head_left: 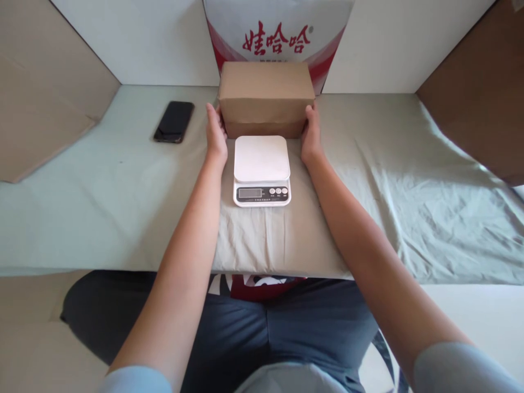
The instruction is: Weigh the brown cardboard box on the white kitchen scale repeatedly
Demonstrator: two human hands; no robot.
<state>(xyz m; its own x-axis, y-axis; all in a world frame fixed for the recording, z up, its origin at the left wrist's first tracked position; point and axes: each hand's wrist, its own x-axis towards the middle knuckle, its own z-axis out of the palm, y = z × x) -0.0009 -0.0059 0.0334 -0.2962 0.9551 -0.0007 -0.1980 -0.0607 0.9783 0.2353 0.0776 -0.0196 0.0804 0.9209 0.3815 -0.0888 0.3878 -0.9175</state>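
Observation:
A closed brown cardboard box (266, 98) stands on the cloth-covered table behind a white kitchen scale (262, 159). At the box's left side is my left hand (216, 131), and at its right side is my right hand (311, 131), so the box is held between the two. The fingers are partly hidden along the box's sides. Nothing lies on the scale's square plate, and its display looks blank. To the left of my left hand a black phone (174, 121) rests on the cloth.
A white and red printed carton (278, 33) stands upright behind the box. Brown cardboard panels rise at the left (49, 82) and right (483, 93). The greenish cloth (409, 191) is wrinkled at the right, and the table's front edge is near my lap.

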